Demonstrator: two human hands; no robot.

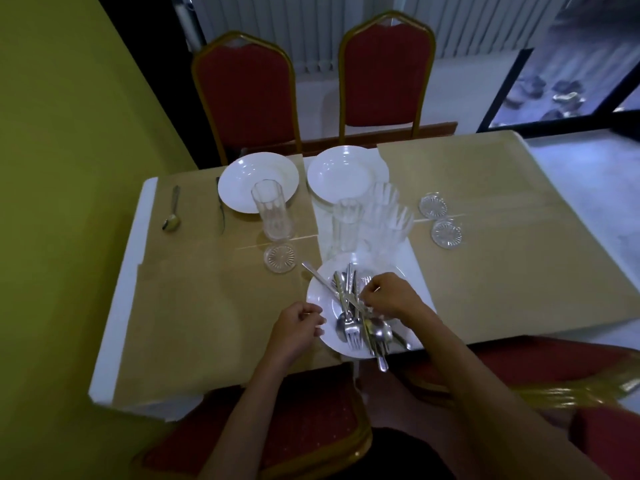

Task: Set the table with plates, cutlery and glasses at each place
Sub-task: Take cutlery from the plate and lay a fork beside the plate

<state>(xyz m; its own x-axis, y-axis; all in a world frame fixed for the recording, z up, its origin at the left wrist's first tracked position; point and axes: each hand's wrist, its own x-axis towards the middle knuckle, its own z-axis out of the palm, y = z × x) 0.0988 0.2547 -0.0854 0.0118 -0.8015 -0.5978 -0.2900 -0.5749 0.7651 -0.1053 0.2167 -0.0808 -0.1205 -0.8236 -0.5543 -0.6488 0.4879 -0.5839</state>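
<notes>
While the right hand (384, 296) pinches a piece in the heap of steel cutlery (360, 327) on the round white near plate (322, 292), the left hand (299, 323) curls at its rim, hold unclear. Beyond the pinch, one far white plate (258, 181) has a steel spoon (172, 216) laid by it, and the tall clear glasses (377, 220) cluster unplaced. Open brown tabletop (207, 306) lies leftward.

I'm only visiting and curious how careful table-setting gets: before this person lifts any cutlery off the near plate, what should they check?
1. Right hand has a grip on one piece of the cutlery pile: ok, fingers pinch into it.
2. Left hand steadies the near plate: cannot tell; fingers curl at its rim.
3. Tall glass clear of the lift: ok, it stands beyond the plate's far rim.
4. Far-left plate has cutlery: ok, spoon and second utensil lie left of it.
5. Far-right plate has cutlery: not ok, none beside it.
</notes>
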